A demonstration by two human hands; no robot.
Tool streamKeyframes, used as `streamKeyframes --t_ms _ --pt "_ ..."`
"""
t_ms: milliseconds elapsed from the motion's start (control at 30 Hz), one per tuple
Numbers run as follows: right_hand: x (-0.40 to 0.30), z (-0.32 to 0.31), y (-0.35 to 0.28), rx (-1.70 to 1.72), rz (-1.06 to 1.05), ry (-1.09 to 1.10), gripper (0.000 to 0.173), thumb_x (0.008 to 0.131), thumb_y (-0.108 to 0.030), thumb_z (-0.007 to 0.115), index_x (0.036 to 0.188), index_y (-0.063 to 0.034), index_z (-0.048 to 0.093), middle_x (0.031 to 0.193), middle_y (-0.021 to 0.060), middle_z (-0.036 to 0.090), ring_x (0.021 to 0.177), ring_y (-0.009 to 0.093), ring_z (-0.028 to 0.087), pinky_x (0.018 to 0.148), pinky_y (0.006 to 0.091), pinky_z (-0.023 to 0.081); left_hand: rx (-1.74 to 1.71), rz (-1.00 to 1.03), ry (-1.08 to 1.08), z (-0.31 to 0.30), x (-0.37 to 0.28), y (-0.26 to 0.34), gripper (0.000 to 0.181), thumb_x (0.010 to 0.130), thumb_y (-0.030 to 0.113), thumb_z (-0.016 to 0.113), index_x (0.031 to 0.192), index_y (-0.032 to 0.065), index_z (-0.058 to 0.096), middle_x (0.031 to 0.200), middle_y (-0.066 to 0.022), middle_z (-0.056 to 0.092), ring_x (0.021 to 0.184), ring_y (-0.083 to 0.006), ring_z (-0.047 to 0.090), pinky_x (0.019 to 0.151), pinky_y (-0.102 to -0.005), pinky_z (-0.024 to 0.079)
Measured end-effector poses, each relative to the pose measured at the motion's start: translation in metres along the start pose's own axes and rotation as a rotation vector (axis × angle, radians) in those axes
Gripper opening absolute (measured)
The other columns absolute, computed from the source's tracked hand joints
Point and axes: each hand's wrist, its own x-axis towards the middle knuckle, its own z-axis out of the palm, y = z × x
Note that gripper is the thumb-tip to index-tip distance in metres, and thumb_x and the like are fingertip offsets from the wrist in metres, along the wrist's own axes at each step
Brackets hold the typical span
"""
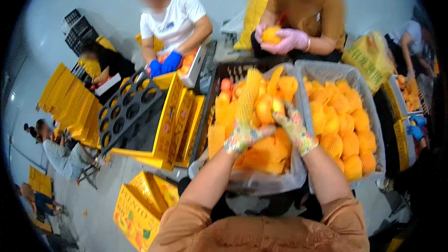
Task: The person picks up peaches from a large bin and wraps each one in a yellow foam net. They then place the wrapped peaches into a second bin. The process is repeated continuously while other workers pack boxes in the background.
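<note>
My left hand (246,134), in a flower-patterned glove, is closed around the lower end of a long yellow foam net sleeve (249,89), and its thumb points toward the fruit. My right hand (294,126), gloved alike, grips a small orange-yellow fruit (278,105) between thumb and fingers. A larger round fruit (265,109) touches it, just above and between my hands. Both hands are over a plastic-lined crate (266,187) with loose foam sleeves (260,157) in front and reddish fruits (226,85) at the far left.
On the right stands a lined crate (379,168) of net-wrapped fruits. Yellow cartons (168,126) with a black holed tray (131,110) stand left; another printed carton (136,217) is on the floor. Opposite, a person in pink gloves (288,38) holds a fruit; another wears blue gloves (166,64).
</note>
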Motion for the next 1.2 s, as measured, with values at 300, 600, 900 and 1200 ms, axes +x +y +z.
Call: streamKeyframes --t_ms 300,600,900,1200 --pt "-0.005 0.005 -0.019 -0.161 0.108 -0.046 0.050 0.079 -0.025 0.068 0.118 0.0006 0.050 0.103 0.0092 0.058 0.090 0.014 0.056 0.073 0.0261 0.048 0.029 0.042 -0.071 0.004 -0.003 -0.014 0.061 0.066 0.010 0.079 0.119 0.0023 0.048 0.112 -0.0094 0.057 0.099 -0.0177 0.058 0.086 -0.0310 0.049" --pt "0.005 -0.023 0.013 0.478 0.231 -0.104 0.043 0.087 -0.027 0.058 0.120 -0.0025 0.047 0.116 0.0100 0.055 0.106 0.019 0.054 0.092 0.0318 0.044 -0.923 -0.524 -0.236 -0.009 -0.021 0.012 0.083 0.062 0.035 0.080 0.129 0.0071 0.039 0.116 -0.0066 0.054 0.095 -0.0183 0.058 0.069 -0.0244 0.051" --pt "-0.004 -0.024 -0.004 0.176 -0.025 -0.028 0.055 0.068 -0.014 0.074 0.117 -0.0054 0.050 0.113 0.0076 0.055 0.105 0.022 0.053 0.091 0.0329 0.044 -0.647 -0.475 -0.333 -0.003 -0.016 -0.018 0.095 0.057 0.036 0.082 0.134 0.0060 0.034 0.131 -0.0099 0.045 0.114 -0.0183 0.050 0.096 -0.0309 0.041" --pt "-0.032 0.033 -0.046 -0.891 -0.882 -0.149 0.048 0.071 -0.022 0.070 0.114 -0.0091 0.054 0.109 0.0129 0.055 0.102 0.027 0.054 0.088 0.0376 0.043 -0.882 -0.277 0.076 -0.018 0.028 -0.033 0.036 0.092 0.023 0.047 0.124 0.0068 0.043 0.117 -0.0096 0.052 0.103 -0.0183 0.055 0.086 -0.0295 0.047"
